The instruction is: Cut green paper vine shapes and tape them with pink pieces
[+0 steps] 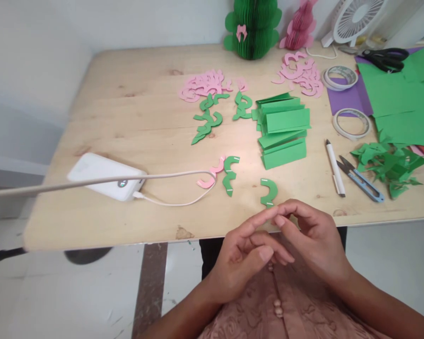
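My left hand (pixel 245 259) is over my lap at the table's front edge, its index finger stretched out and its thumb apart from the other fingers. My right hand (pixel 313 240) has thumb and index finger pinched at that left index fingertip; anything small between them is hidden. Just beyond the fingertips lies a curved green paper piece (pixel 271 192) with short whitish strips at its ends. Left of it are a wavy green paper piece (pixel 229 179) with similar strips and a curved pink paper piece (pixel 208 180).
A white power bank (pixel 102 176) with its cable lies left. Behind are pink cutouts (pixel 207 84), green cutouts (pixel 208 123) and folded green paper (pixel 286 122). To the right are tape rolls (pixel 351 124), a pen (pixel 335 167), thread snips (pixel 362 181), scissors (pixel 385 59) and green scraps (pixel 392 162).
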The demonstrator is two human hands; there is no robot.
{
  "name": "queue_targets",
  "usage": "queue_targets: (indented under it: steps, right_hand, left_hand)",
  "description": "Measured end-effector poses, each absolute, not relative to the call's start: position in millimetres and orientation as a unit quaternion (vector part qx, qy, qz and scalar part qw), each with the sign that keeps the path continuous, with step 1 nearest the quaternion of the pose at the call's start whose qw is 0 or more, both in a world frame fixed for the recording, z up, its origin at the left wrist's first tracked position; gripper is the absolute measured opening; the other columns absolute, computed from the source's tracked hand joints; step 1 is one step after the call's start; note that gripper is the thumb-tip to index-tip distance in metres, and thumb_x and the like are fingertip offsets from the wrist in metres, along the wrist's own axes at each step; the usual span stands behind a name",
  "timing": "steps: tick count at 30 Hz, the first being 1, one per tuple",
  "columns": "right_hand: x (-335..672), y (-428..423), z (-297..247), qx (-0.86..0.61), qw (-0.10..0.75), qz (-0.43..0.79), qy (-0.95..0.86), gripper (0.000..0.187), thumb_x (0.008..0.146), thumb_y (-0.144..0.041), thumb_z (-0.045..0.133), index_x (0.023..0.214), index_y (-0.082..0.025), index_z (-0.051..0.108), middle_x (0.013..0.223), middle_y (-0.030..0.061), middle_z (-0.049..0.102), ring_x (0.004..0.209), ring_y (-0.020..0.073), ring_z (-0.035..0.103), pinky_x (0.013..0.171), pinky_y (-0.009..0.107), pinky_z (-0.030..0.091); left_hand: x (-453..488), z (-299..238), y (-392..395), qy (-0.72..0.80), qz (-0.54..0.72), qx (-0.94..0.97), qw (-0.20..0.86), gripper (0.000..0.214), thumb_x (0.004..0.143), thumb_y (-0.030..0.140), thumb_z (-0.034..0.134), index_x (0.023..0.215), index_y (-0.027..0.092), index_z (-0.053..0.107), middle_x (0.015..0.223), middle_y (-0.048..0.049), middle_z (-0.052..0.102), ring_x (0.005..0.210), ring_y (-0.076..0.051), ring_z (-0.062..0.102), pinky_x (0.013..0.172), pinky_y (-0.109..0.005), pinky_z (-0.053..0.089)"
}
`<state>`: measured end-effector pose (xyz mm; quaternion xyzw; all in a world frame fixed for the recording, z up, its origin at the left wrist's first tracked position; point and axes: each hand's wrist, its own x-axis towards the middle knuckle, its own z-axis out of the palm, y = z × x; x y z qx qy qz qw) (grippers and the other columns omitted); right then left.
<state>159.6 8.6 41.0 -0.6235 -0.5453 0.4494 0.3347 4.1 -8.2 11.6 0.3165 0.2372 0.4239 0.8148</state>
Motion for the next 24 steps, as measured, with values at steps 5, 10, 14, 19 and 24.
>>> queue_targets:
  steps: [5, 10, 14, 19, 24]
  right_hand:
    - [158.8, 10.6, 41.5, -0.622, 0.332, 0.474, -0.527, 0.012, 0.082, -0.027, 0.057, 0.077, -0.020, 0.065, 0.070, 0.0014, 0.067, 0.063, 0.0142, 0.060, 0.059, 0.026, 0.048]
    - [157.2, 13.1, 43.4, -0.613, 0.352, 0.483, -0.517, 0.010, 0.079, -0.026, 0.059, 0.071, -0.020, 0.063, 0.068, 0.0007, 0.065, 0.061, 0.0135, 0.059, 0.058, 0.025, 0.048]
    - [157.1, 13.6, 44.3, -0.611, 0.353, 0.499, -0.503, 0.010, 0.078, -0.026, 0.060, 0.071, -0.020, 0.063, 0.066, -0.0007, 0.062, 0.060, 0.0121, 0.057, 0.057, 0.023, 0.046]
    - [156.8, 14.6, 45.4, -0.609, 0.360, 0.506, -0.493, 0.009, 0.076, -0.024, 0.061, 0.068, -0.020, 0.063, 0.062, -0.0023, 0.060, 0.055, 0.0103, 0.053, 0.052, 0.021, 0.044]
    - [158.0, 14.2, 44.7, -0.608, 0.356, 0.498, -0.505, 0.009, 0.077, -0.023, 0.061, 0.069, -0.020, 0.063, 0.064, -0.0020, 0.061, 0.057, 0.0109, 0.054, 0.054, 0.021, 0.045]
  left_hand:
    - [4.9, 13.1, -6.2, 0.198, 0.411, 0.245, 0.855, 0.055, 0.087, 0.038, 0.063, 0.136, 0.018, 0.048, 0.082, -0.0086, 0.074, 0.069, -0.016, 0.067, 0.066, -0.026, 0.050]
    - [7.1, 12.0, -5.3, 0.155, 0.421, 0.156, 0.880, 0.055, 0.087, 0.040, 0.060, 0.135, 0.016, 0.048, 0.077, -0.0083, 0.074, 0.060, -0.016, 0.067, 0.059, -0.023, 0.050]
    - [6.8, 8.5, -5.8, 0.141, 0.421, 0.143, 0.885, 0.055, 0.088, 0.038, 0.057, 0.136, 0.015, 0.046, 0.078, -0.0087, 0.074, 0.061, -0.016, 0.067, 0.059, -0.023, 0.050]
    - [7.4, 5.8, -7.5, 0.121, 0.429, 0.129, 0.886, 0.054, 0.089, 0.037, 0.054, 0.137, 0.014, 0.045, 0.079, -0.0094, 0.074, 0.061, -0.016, 0.068, 0.057, -0.022, 0.050]
    - [6.8, 5.9, -5.8, 0.115, 0.446, 0.126, 0.879, 0.052, 0.091, 0.038, 0.051, 0.138, 0.018, 0.042, 0.079, -0.0089, 0.074, 0.060, -0.015, 0.068, 0.056, -0.021, 0.050]
